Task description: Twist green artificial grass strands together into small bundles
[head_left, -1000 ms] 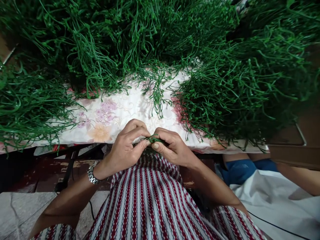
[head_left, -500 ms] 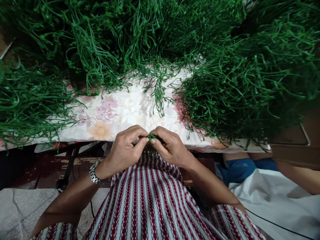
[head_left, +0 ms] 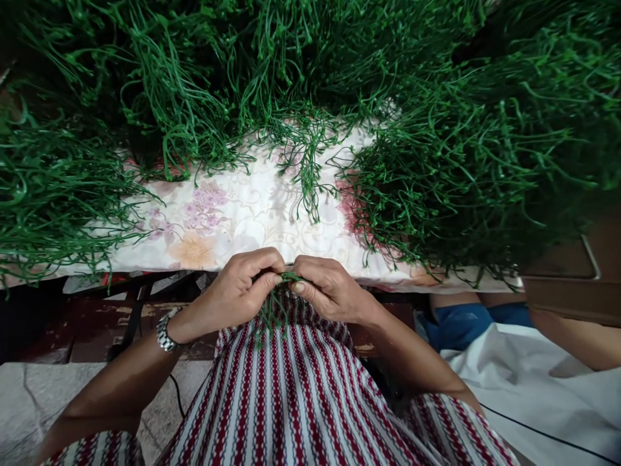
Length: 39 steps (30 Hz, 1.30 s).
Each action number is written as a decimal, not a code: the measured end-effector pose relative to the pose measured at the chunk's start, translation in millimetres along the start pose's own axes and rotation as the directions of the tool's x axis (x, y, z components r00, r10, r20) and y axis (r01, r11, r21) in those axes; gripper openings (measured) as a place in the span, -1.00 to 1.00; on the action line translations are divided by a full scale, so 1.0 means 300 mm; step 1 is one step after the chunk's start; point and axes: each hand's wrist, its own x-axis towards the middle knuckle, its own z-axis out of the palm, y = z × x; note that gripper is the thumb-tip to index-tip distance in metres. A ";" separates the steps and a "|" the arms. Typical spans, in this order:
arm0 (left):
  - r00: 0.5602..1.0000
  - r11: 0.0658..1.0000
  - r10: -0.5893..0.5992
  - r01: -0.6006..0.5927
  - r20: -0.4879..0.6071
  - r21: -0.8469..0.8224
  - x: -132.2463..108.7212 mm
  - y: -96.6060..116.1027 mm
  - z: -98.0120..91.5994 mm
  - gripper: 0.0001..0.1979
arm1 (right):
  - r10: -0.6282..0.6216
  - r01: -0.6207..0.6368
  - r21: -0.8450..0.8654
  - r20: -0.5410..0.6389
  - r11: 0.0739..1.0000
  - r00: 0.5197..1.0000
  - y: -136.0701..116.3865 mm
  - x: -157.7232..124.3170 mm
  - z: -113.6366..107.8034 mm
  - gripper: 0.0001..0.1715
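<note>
1. Since the earlier frames, your left hand has drawn slightly away from your right hand, and loose green ends now hang below your fingers, in front of your striped garment.
2. You are pinching a small bunch of thin green stems between thumb and forefinger of each hand; it spans the short gap between them, just off the table's near edge.
3. Before you, a floral tablecloth covers the table, white with purple, orange and red blooms.
4. Three masses of branching green stems lie on it: a left heap, a far heap and a right heap. One thin spray trails from the far heap toward you.
5. Under the table's edge you have dark red wood, its finish chipped, and pale floor with a black cable.
6. On your left wrist sits a metal watch.
7. To your right, another person's blue shorts and a white cloth show beside a brown panel.
</note>
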 end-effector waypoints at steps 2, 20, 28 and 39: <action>0.999 1.000 -0.011 0.011 0.051 0.018 -0.002 0.007 -0.010 -0.89 | 0.011 -0.011 0.023 0.022 1.000 1.000 -0.001 -0.004 0.000 -0.71; 0.906 0.968 0.200 -0.242 0.373 0.068 -0.062 0.098 -0.034 -0.81 | -0.033 -0.050 0.253 0.311 0.966 0.950 -0.118 -0.072 -0.013 -0.58; 0.998 0.996 0.050 -0.046 0.043 -0.075 -0.093 0.040 -0.153 -0.88 | 0.128 -0.127 0.043 -0.034 0.991 0.991 -0.129 -0.127 -0.164 -0.78; 0.955 0.783 -0.276 0.156 -0.111 -0.602 0.018 -0.021 -0.027 -0.91 | 0.248 -0.208 0.200 -0.204 0.958 0.947 -0.070 0.012 -0.004 -0.75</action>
